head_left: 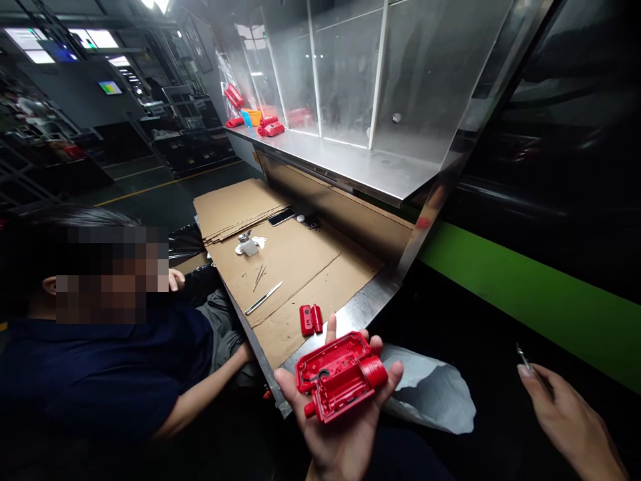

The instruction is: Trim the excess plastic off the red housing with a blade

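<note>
My left hand (pixel 345 442) is palm up, its fingers curled around a red plastic housing (pixel 340 381). The housing's hollow inner side faces me, with a ribbed round collar at its right end. Off to the right, my right hand (pixel 571 414) pinches a small pointed metal tool (pixel 521 357); most of the tool is hidden by the fingers, and it is well apart from the housing. Just beyond my left hand, another red plastic part (pixel 311 320) lies near the table's edge.
Cardboard (pixel 295 267) covers the table, holding a knife-like tool (pixel 264 298), tweezers (pixel 259 277) and a phone (pixel 282 217). A co-worker (pixel 100 374) sits at left. Red parts (pixel 271 127) rest on the metal shelf (pixel 370 170). A pale bag (pixel 431 391) hangs beside my left hand.
</note>
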Demonstrator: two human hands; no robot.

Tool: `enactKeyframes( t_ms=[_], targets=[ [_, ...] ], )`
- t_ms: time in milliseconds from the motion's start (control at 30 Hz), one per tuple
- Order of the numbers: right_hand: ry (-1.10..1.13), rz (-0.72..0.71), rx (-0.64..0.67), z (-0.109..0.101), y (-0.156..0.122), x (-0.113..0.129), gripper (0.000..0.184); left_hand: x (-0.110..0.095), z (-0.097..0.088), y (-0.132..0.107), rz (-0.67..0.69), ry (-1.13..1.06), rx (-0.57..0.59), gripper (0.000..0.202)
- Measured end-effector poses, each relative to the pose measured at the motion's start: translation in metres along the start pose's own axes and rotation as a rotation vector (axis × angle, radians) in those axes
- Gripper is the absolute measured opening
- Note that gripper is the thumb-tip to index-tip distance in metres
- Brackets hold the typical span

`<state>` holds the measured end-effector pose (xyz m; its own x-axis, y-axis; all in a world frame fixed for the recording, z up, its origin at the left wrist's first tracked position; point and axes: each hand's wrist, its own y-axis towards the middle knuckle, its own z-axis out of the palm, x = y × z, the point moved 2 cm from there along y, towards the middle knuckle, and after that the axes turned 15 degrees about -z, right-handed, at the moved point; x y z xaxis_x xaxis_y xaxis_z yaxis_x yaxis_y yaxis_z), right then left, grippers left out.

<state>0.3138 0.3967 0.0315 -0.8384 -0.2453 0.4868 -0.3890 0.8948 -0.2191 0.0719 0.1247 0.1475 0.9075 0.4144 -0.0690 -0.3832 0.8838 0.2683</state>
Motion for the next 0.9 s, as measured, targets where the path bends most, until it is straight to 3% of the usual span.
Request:
enactKeyframes(
  t_ms=[767, 833, 900],
  targets=[
    [0.017, -0.022, 0.021, 0.009, 0.005, 0.006, 0.088, -0.008, -0.01, 0.0, 0.002, -0.009, -0.012, 0.089],
    [0.017, -0.018, 0.018, 0.01, 0.006, 0.007, 0.087, -0.016, -0.021, 0.0, -0.023, 0.009, -0.103, 0.089],
    [0.019, -0.018, 0.025, 0.013, 0.008, 0.002, 0.086, -0.035, -0.041, 0.003, -0.071, 0.139, -0.323, 0.087]
  ],
)
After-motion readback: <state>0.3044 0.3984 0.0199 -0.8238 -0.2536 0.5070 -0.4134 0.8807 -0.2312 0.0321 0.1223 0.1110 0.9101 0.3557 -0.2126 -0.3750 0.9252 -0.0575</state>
